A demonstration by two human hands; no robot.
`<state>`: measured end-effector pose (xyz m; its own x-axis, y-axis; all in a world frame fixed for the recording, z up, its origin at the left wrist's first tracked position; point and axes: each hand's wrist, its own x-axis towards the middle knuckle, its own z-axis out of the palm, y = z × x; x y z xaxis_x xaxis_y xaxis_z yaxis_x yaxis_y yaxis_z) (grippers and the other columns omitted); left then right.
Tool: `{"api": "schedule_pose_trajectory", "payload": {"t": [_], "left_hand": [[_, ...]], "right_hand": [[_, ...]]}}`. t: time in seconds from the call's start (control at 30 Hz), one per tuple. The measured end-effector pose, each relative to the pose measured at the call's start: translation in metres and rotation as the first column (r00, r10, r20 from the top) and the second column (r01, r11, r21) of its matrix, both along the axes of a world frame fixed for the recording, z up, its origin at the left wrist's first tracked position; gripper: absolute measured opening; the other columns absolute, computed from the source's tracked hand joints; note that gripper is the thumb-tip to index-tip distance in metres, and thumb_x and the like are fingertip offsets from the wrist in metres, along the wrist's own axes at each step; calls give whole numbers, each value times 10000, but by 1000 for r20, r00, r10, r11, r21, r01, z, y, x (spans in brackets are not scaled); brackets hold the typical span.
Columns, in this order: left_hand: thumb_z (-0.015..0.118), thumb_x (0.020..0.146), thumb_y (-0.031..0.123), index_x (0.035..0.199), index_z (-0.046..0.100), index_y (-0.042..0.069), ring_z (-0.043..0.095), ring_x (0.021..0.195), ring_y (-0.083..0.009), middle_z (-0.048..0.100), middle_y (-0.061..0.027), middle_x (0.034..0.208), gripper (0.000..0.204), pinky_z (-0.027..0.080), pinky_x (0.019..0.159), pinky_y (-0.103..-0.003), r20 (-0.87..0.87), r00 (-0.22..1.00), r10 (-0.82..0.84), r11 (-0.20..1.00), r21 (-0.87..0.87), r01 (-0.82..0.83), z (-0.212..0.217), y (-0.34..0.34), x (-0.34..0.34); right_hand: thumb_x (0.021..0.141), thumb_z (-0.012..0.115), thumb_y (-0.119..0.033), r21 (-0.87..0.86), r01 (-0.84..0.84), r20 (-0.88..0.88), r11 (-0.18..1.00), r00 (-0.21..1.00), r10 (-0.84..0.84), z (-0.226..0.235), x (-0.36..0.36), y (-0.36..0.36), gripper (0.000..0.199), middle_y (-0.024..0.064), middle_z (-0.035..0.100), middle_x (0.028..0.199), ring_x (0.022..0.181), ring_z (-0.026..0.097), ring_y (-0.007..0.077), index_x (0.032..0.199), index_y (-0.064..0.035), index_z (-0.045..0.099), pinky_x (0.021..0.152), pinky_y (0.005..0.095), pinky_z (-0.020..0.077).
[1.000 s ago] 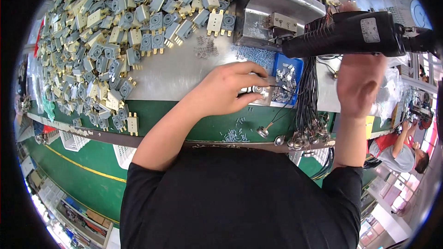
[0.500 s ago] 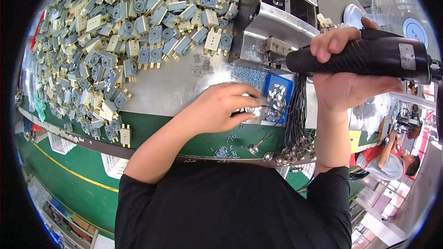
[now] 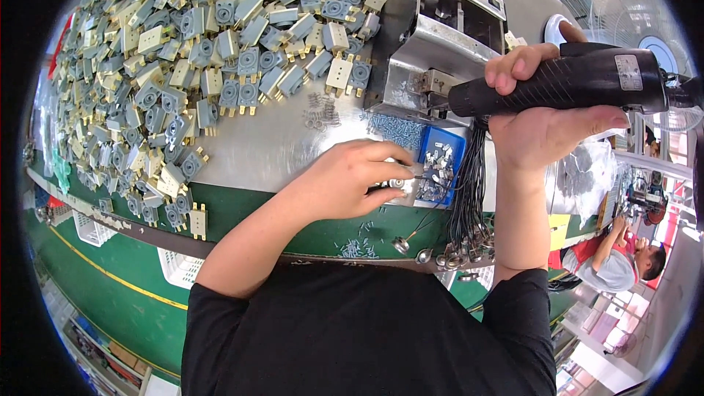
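My right hand (image 3: 539, 128) is wrapped round a black electric screwdriver (image 3: 587, 82), lying nearly level with its nose toward the metal screw feeder (image 3: 433, 51). The nose meets the small block on the feeder's front; its bit is hard to see there. My left hand (image 3: 363, 176) is closed, thumb and fingers pinching a small round metal part (image 3: 397, 184) by the table edge. Fingers cover most of that part, and a dark wire runs from it to the right. Beside it is a blue tray (image 3: 457, 148) of small metal terminals.
Grey-and-cream switch blocks (image 3: 249, 62) with brass prongs are heaped at the left. Springs (image 3: 321, 111) and blue screws (image 3: 396, 129) lie near the feeder. Black wires (image 3: 469, 191) with round metal ends hang over the front edge. Another person (image 3: 620, 260) sits at the far right.
The screwdriver and my right hand have shifted slightly left in the picture. My left hand keeps its pinch on the round metal part, almost in the same place.
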<state>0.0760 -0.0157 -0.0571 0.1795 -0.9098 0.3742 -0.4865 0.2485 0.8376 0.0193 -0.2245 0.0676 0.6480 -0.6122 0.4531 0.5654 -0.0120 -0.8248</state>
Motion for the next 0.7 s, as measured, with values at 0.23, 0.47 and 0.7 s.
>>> {"api": "schedule_pose_trajectory", "payload": {"t": [0.23, 0.47, 0.7], "left_hand": [[831, 785, 72, 1119, 760, 87, 717, 1061, -314, 725, -97, 1208, 342, 592, 900, -423, -8, 1000, 2, 1000, 15, -2, 0, 1, -1], [830, 787, 71, 1106, 758, 78, 719, 1052, -312, 726, -95, 1202, 327, 592, 891, -421, -4, 1000, 0, 1000, 7, 0, 0, 0, 0], [829, 795, 73, 1096, 757, 65, 719, 1051, -316, 728, -103, 1196, 310, 591, 888, -420, -20, 1000, -4, 1000, 12, 4, 1, -1, 1]], "right_hand": [[744, 264, -1024, -7, 67, -107, 998, 992, -67, 2, 1, 2, 1247, 111, 597, 679, 565, 590, 237, 1360, 45, 443, 596, 367, 527], [751, 271, -1020, 16, 32, -75, 999, 997, -30, 0, 1, -2, 1235, 118, 598, 678, 565, 590, 241, 1353, 42, 455, 590, 362, 523], [771, 300, -1008, 7, 26, -94, 1000, 995, -25, -2, 2, -2, 1161, 130, 608, 692, 574, 597, 243, 1274, 25, 473, 582, 354, 521]]}}
